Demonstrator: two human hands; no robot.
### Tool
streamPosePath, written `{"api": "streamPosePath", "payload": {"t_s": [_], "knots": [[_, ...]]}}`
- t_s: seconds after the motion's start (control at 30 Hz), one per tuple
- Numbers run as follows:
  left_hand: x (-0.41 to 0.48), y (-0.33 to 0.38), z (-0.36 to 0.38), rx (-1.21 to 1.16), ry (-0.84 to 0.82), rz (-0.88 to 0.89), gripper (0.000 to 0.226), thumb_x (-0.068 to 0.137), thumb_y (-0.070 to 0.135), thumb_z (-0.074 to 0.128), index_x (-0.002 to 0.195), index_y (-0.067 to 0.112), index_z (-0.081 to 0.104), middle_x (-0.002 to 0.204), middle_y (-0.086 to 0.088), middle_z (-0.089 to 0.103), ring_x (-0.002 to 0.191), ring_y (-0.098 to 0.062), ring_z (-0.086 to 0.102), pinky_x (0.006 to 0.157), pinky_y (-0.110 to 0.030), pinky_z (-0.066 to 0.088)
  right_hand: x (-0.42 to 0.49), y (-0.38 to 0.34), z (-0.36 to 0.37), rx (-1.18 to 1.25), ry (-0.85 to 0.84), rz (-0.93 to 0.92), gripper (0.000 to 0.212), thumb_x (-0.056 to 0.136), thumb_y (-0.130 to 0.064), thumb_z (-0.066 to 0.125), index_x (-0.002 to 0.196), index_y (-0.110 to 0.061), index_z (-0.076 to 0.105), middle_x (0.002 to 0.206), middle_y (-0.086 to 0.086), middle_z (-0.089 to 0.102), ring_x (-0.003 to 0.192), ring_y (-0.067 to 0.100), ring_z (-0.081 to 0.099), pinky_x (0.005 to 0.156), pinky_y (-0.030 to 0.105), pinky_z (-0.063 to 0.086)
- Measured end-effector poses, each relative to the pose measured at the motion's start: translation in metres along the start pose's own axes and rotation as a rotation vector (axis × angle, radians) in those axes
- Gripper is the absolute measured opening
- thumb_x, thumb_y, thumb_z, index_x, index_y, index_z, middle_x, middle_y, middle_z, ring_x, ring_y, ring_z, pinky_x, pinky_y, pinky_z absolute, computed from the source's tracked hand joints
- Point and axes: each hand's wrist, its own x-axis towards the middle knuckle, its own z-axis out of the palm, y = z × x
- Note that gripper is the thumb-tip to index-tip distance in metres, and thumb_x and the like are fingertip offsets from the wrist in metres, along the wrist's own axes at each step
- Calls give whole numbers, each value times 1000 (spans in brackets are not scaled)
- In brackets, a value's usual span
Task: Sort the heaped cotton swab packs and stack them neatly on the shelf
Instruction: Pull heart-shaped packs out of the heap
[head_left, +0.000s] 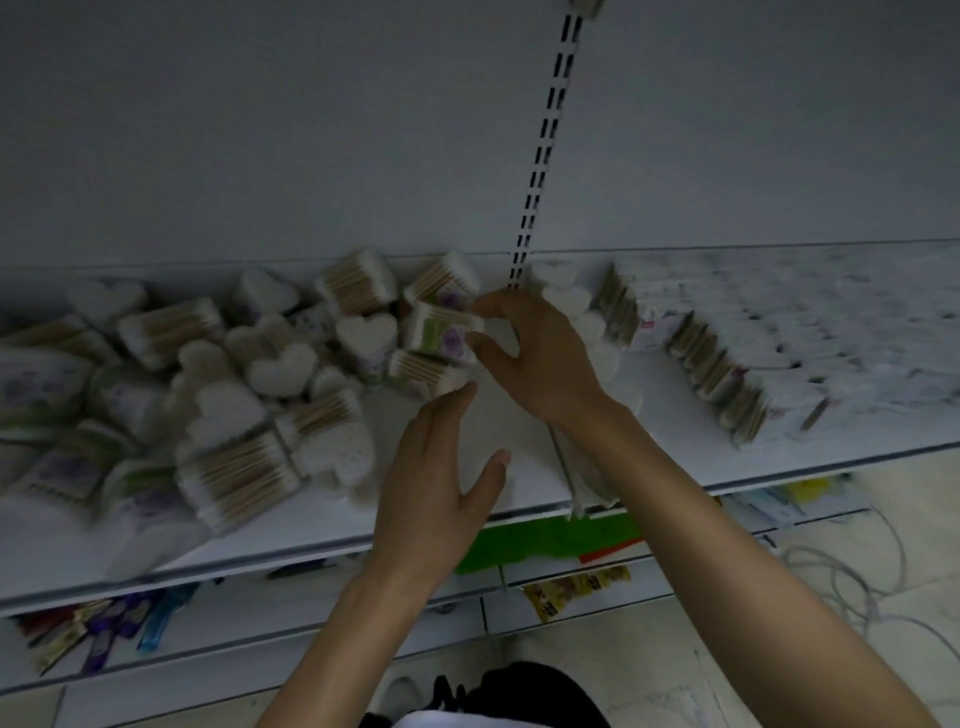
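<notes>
**Sorting barely begun: most packs still heaped**

The heap of cotton swab packs (218, 395) sprawls over the shelf (311, 540) from nine o'clock in to the middle of the view. Rectangular bundles and heart-shaped packs (363, 332) lie jumbled at all angles. At the heap's three o'clock edge the right hand (535, 358) pinches one rectangular pack (439, 332) between thumb and curled fingers; the pack looks to be touching its neighbours, not lifted clear. The left hand (436, 467) comes in from six o'clock with fingers straight and slack, holding nothing, its tips just beside a lower pack (423, 371).

What looks done sits at three o'clock: a tidy row of flat packs (706, 374) standing on edge, and a few heart shapes lined up behind the right hand. By my judgement the great bulk of the work remains.

No writing can be read. The pinched pack's label shows green and purple flower print, too blurred for any brand. Below the shelf hang a green strip (550, 540) and coloured sachets (104, 634), equally illegible.
</notes>
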Motion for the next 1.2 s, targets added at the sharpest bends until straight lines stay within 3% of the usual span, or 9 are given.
{"api": "streamPosePath", "payload": {"t_s": [0.07,0.2,0.4,0.47,0.57,0.77,0.97,1.07,1.2], "knots": [[2,4,13,36,-65,-10,67,89,39,62,147,23,31,141,3,43,124,-3,36,98,-8,24,6,4,-10,-2,-37,-44,27,88,-22,59,111,-9,66,105,9,67,96,24,62,84,40,51],[-3,11,48,39,-216,-29,86,83,43,71,142,41,8,144,16,27,130,4,22,99,-2,14,13,21,-41,35,-43,-79,18,88,-13,60,103,-8,68,98,-6,64,90,2,56,81,11,43],[-2,30,98,-61,-197,-128,115,64,59,75,130,50,-18,133,40,-13,124,20,1,94,9,-1,-3,65,-69,-50,-130,-34,40,88,-38,50,115,-13,65,113,3,65,107,22,57,90,27,40],[4,33,109,-38,-186,-135,117,61,68,69,134,45,-20,141,37,-11,130,17,2,97,8,0,-7,76,-73,-147,-182,-77,52,90,-46,46,126,-11,59,128,11,59,120,29,50,99,33,34],[11,32,121,18,-170,-149,116,66,71,68,146,37,-9,154,23,8,138,6,15,102,4,8,-15,90,-67,-234,-433,-46,63,96,-50,38,146,-13,35,154,11,27,144,23,20,115,31,10],[12,41,135,-9,-119,-186,120,63,75,65,153,28,1,150,31,14,136,7,22,103,1,15,-20,107,-59,-233,-458,-126,70,90,-52,24,147,-12,31,157,11,18,146,22,12,115,27,0],[10,47,141,-46,-67,-226,115,62,70,73,142,45,-6,143,42,2,131,25,10,103,2,11,-15,105,-67,-164,-441,-169,62,95,-49,32,143,-11,40,153,13,31,142,25,24,114,30,12],[7,41,141,-10,-84,-254,115,60,75,69,140,47,-8,149,34,0,137,16,9,106,0,9,-12,105,-69,-121,-391,-147,58,92,-47,33,137,-13,48,145,9,43,137,24,32,111,30,19],[5,39,134,43,-122,-296,131,49,83,67,141,42,-16,144,38,-15,132,23,-7,105,2,3,4,100,-66,-71,-298,-222,44,91,-38,49,121,-9,60,120,12,60,113,29,53,93,40,44]]}}
